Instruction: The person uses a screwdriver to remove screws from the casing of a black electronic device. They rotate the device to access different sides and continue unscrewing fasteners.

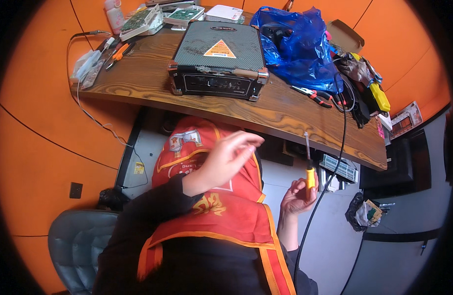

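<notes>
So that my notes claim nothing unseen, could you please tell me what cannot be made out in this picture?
Head view: tip shape of the yellow-handled screwdriver in the right hand; too small.
Head view: most of what the blue plastic bag holds; hidden by its folds.
Head view: underside of the grey-topped box; hidden by its own body.
Head view: the rest of the grey chair; cut off at the lower edge.

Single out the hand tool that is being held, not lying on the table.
The yellow-handled screwdriver: it is gripped in the right hand, whereas the red-and-black-handled pliers and the orange-handled tool lie on the table.
</notes>
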{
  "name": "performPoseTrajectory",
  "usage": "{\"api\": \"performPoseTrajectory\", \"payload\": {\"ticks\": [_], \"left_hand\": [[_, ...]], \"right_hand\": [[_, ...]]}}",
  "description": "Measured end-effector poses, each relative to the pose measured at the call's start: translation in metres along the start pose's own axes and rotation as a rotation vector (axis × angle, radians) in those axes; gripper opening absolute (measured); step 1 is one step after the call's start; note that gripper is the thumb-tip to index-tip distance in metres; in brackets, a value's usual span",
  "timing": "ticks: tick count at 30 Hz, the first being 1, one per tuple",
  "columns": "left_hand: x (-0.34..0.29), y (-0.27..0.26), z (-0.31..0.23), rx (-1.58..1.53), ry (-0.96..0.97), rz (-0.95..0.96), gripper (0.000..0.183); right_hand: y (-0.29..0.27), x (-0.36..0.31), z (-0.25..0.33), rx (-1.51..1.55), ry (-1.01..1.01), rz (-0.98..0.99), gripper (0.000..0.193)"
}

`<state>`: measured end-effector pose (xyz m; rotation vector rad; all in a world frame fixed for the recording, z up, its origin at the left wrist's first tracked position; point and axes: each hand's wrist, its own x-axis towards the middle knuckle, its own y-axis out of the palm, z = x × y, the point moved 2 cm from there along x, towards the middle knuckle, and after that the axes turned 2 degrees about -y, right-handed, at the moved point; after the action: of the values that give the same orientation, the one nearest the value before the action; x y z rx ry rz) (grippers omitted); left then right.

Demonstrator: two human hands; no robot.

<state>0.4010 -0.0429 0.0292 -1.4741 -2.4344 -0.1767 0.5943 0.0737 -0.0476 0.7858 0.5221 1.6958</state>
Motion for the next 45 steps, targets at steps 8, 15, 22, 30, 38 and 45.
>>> {"api": "performPoseTrajectory", "payload": {"ticks": [8, 15, 22, 30, 38, 45], "left_hand": [[-0.004, -0.061, 0.048, 0.827, 0.204, -0.544, 0.053], [-0.008, -0.063, 0.074, 1.230, 0.008, -0.422, 0.068], [-0.009, -0.070, 0.069, 1.200, 0.053, -0.430, 0.059], [-0.096, -0.177, 0.150, 1.059, 0.053, -0.556, 0.031], [-0.300, -0.183, 0.347, 0.395, -1.203, -0.429, 0.051], [-0.294, -0.127, 0.287, -0.032, -1.244, -0.880, 0.062]], "right_hand": [[0.040, -0.005, -0.011, -0.178, 0.058, 0.230, 0.045], [0.055, -0.004, -0.012, -0.181, 0.090, 0.241, 0.038], [0.039, -0.002, -0.011, -0.263, 0.008, 0.277, 0.037], [-0.022, 0.048, 0.010, -0.658, -0.282, 0.280, 0.015], [-0.180, 0.019, -0.141, -1.397, 0.795, 0.349, 0.019], [-0.162, 0.014, -0.180, -1.687, 1.052, 0.605, 0.018]]}}
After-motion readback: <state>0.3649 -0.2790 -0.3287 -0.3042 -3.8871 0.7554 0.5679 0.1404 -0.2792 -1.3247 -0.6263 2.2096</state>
